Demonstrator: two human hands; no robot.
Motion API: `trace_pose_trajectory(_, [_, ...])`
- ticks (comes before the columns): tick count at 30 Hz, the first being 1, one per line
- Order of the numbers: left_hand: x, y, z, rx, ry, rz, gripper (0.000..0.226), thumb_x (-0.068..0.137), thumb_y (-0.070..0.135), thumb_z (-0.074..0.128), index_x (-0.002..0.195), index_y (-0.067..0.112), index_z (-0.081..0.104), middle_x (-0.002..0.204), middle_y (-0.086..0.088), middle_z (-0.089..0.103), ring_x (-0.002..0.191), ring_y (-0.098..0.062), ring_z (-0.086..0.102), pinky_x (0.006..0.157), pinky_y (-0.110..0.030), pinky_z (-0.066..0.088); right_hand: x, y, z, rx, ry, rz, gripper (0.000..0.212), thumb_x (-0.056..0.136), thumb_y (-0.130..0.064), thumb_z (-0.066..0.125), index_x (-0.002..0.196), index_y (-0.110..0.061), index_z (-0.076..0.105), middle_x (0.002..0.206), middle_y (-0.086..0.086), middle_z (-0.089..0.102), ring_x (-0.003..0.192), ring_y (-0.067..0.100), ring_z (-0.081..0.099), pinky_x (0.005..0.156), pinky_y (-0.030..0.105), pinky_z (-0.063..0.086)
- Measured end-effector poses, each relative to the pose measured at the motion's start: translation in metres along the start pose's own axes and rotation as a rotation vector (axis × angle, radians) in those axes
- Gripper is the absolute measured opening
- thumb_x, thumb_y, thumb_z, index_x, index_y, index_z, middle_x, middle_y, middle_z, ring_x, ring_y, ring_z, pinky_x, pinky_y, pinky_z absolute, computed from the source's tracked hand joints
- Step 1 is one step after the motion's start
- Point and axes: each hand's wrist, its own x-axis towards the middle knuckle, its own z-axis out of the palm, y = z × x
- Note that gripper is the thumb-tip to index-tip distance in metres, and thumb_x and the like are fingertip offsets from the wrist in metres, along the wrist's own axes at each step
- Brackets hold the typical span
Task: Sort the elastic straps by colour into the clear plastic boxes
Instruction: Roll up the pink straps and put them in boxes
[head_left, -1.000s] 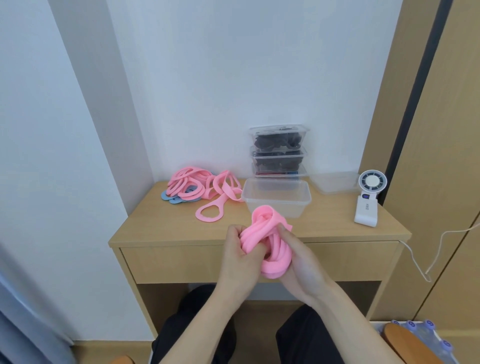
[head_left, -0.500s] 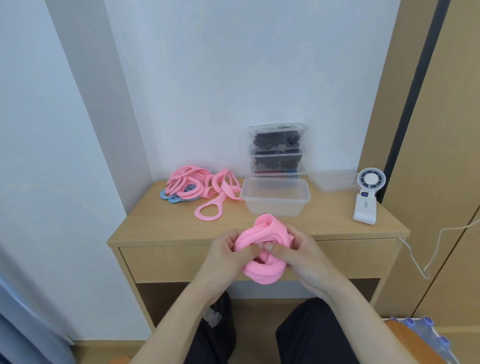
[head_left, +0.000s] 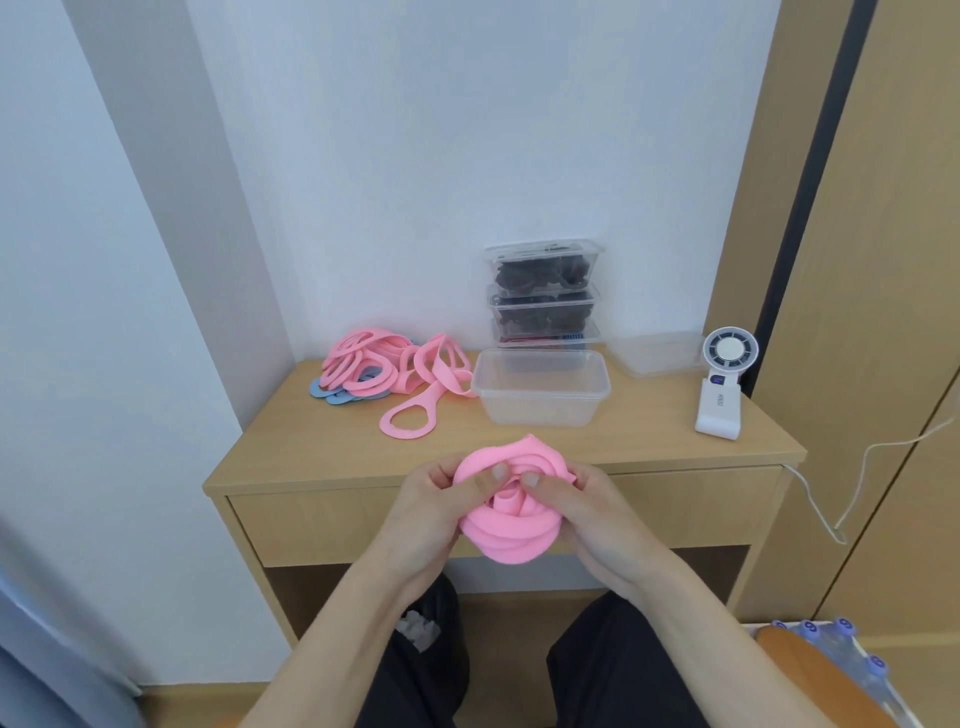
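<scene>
Rolled bundle of pink elastic straps (head_left: 511, 525) gripped between left hand (head_left: 434, 501) and right hand (head_left: 589, 501), in the air just short of the wooden bench (head_left: 311, 457) edge. Fingers (head_left: 488, 478) curled round the coil, both thumbs pressed into its centre. Empty clear plastic box (head_left: 540, 387) straight beyond the fingers, open-topped. Best lowered in whole and tightly coiled: elastic probably springs apart on release. Loose pink strap pile (head_left: 374, 364) beyond and left of the fingers; blue pieces (head_left: 324, 389) under it mostly covered, count unclear. Stacked lidded boxes (head_left: 543, 296) farther back: dark contents indistinct. Far-side fingertips hidden.

Open box (head_left: 540, 387) right of strap pile (head_left: 363, 364), before stacked boxes (head_left: 543, 291)
</scene>
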Motion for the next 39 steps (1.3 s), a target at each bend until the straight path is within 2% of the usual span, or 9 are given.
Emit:
trace_pose_trajectory(3, [0.005, 0.002, -0.002, -0.123, 0.085, -0.004, 0.039, 0.077, 0.014, 0.084, 0.111, 0.007, 0.066, 0.104, -0.020, 0.074, 0.088, -0.029, 0.072, 0.076, -0.033, 0.058, 0.002, -0.003, 0.003, -0.119, 0.025, 0.010, 0.036, 0.087, -0.046, 0.067, 0.099, -0.013, 0.077, 0.085, 0.018, 0.065, 0.073, 0.030, 0.054, 0.064, 0.034, 0.043])
trace_pose_trajectory(6, [0.008, 0.007, -0.008, -0.156, 0.069, 0.005, 0.045, 0.075, 0.015, 0.080, 0.113, 0.000, 0.062, 0.103, -0.022, 0.072, 0.086, -0.030, 0.071, 0.077, -0.037, 0.059, 0.001, -0.005, 0.005, -0.086, -0.060, 0.047, 0.035, 0.095, -0.037, 0.065, 0.107, -0.005, 0.074, 0.088, 0.015, 0.066, 0.070, 0.027, 0.053, 0.053, 0.029, 0.042])
trace_pose_trajectory(9, [0.005, 0.002, -0.012, -0.178, 0.056, -0.014, 0.062, 0.075, 0.020, 0.083, 0.125, -0.010, 0.059, 0.122, -0.031, 0.065, 0.100, -0.035, 0.067, 0.094, -0.045, 0.054, 0.000, -0.007, 0.005, 0.004, -0.040, 0.033, 0.033, 0.089, -0.027, 0.073, 0.111, -0.002, 0.074, 0.108, 0.022, 0.072, 0.094, 0.049, 0.063, 0.079, 0.054, 0.057])
trace_pose_trajectory(11, [0.000, -0.006, -0.013, -0.182, 0.024, -0.032, 0.062, 0.078, 0.025, 0.083, 0.126, -0.007, 0.061, 0.128, -0.031, 0.063, 0.108, -0.035, 0.065, 0.101, -0.048, 0.049, 0.000, -0.009, 0.003, 0.014, 0.004, -0.002, 0.027, 0.088, -0.016, 0.074, 0.110, -0.002, 0.074, 0.111, 0.023, 0.072, 0.104, 0.044, 0.067, 0.091, 0.055, 0.054])
trace_pose_trajectory(16, [-0.011, -0.019, -0.006, -0.117, 0.002, -0.056, 0.044, 0.089, 0.033, 0.072, 0.124, 0.006, 0.070, 0.128, -0.022, 0.066, 0.115, -0.033, 0.063, 0.104, -0.048, 0.047, 0.000, -0.012, 0.007, 0.047, 0.061, -0.074, 0.022, 0.086, -0.004, 0.073, 0.108, -0.004, 0.075, 0.104, 0.014, 0.076, 0.096, 0.024, 0.072, 0.082, 0.030, 0.057])
trace_pose_trajectory(22, [-0.009, -0.014, -0.011, -0.278, 0.007, -0.041, 0.071, 0.063, 0.033, 0.096, 0.122, 0.002, 0.070, 0.124, -0.022, 0.068, 0.110, -0.032, 0.066, 0.098, -0.043, 0.053, 0.000, -0.008, 0.011, -0.053, 0.045, -0.208, 0.036, 0.086, 0.001, 0.072, 0.121, -0.009, 0.069, 0.111, 0.009, 0.075, 0.102, 0.020, 0.071, 0.085, 0.028, 0.056])
trace_pose_trajectory(27, [-0.007, -0.004, -0.016, -0.321, -0.075, -0.014, 0.071, 0.063, 0.026, 0.096, 0.122, -0.001, 0.068, 0.120, -0.022, 0.068, 0.109, -0.032, 0.066, 0.098, -0.042, 0.054, 0.005, -0.020, 0.004, -0.141, -0.080, -0.160, 0.053, 0.087, 0.000, 0.074, 0.135, -0.015, 0.060, 0.122, 0.006, 0.071, 0.115, 0.022, 0.067, 0.096, 0.033, 0.054])
trace_pose_trajectory(31, [-0.003, 0.006, -0.011, -0.316, -0.096, 0.015, 0.074, 0.061, 0.025, 0.097, 0.124, 0.000, 0.068, 0.119, -0.023, 0.069, 0.107, -0.032, 0.067, 0.100, -0.043, 0.053, 0.006, -0.025, 0.005, 0.043, -0.186, -0.093, 0.056, 0.081, -0.001, 0.074, 0.135, -0.010, 0.061, 0.122, 0.010, 0.070, 0.114, 0.025, 0.065, 0.100, 0.037, 0.052])
trace_pose_trajectory(39, [-0.001, 0.017, -0.002, -0.120, -0.096, 0.019, 0.068, 0.058, 0.045, 0.096, 0.112, 0.008, 0.076, 0.115, -0.018, 0.073, 0.104, -0.027, 0.070, 0.091, -0.033, 0.057, 0.002, -0.026, 0.011, 0.343, -0.070, -0.003, 0.046, 0.077, 0.003, 0.070, 0.123, 0.000, 0.067, 0.108, 0.015, 0.072, 0.099, 0.025, 0.069, 0.086, 0.033, 0.058])
